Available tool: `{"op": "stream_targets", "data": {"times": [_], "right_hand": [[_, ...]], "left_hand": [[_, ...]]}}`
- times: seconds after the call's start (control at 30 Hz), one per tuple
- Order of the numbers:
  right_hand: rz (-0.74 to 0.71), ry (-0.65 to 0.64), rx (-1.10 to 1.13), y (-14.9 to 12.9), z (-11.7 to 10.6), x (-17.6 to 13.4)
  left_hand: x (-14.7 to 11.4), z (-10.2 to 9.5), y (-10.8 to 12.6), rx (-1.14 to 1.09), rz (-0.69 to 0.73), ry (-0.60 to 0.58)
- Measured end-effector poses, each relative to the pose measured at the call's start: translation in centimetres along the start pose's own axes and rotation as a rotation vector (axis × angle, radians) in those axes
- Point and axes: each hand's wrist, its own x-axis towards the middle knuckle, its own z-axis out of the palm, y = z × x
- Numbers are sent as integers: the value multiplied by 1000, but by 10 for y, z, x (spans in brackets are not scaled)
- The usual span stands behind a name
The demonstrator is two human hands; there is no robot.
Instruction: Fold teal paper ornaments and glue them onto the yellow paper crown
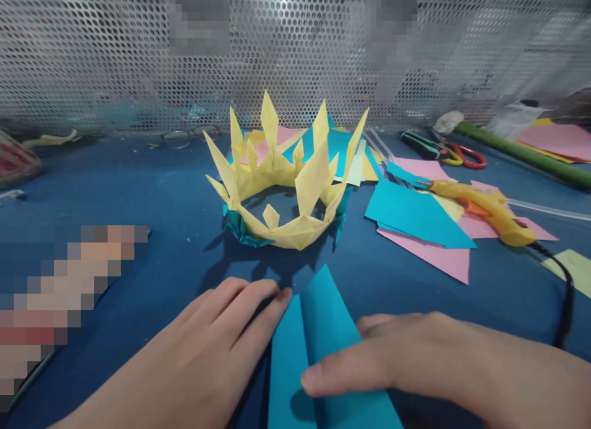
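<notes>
A sheet of blue paper (287, 361) lies in front of me with a lengthwise crease, its right part raised as a slanting flap. My left hand (226, 330) is at its upper left edge, fingers close together and the tips touching the paper. The thumb of my right hand (392, 355) rests on the inner face of the flap, near the crease, while the other fingers go behind the flap's right edge, partly hidden. Beyond both hands stands a yellow folded-paper crown (305, 232) with tall points and crumpled blue-green paper (242, 229) around its base.
Blue sheets (415, 213) and pink sheets (434, 256) lie to the right under a yellow glue gun (484, 204) with a black cord. Scissors (468, 156), a box cutter (425, 146) and a green stick (521, 152) lie behind. A blurred-out object (69, 287) is at left. Perforated metal (295, 66) closes the back.
</notes>
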Motion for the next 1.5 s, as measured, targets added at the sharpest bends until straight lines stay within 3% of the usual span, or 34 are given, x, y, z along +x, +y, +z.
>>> {"op": "stream_targets", "data": {"times": [0.17,0.23,0.33,0.4,0.6,0.8,0.87,1.03,1.2,1.33,1.5], "right_hand": [[-138,138,-507,2,7,8],[-81,221,-609,1,12,4],[-86,291,-625,-2,19,-3],[-185,207,-624,-1,20,-4],[-147,-94,-430,6,7,8],[-2,-178,-228,8,-4,10],[-11,-141,-258,9,-3,9],[-181,133,-549,10,4,6],[-206,40,-608,4,6,7],[-145,17,-481,4,6,11],[-14,7,-253,11,6,11]], "left_hand": [[13,-6,5,9,-31,83],[17,-8,7,-35,-36,112],[19,-10,7,-141,-23,125],[20,-9,6,-206,14,143],[23,-2,5,-223,65,171],[22,0,3,-116,82,82],[22,-2,1,-106,60,40],[23,-7,-1,-120,-18,3],[21,-8,1,-149,-29,45],[20,-6,1,-161,28,51],[17,-2,3,-117,-21,48]]}}
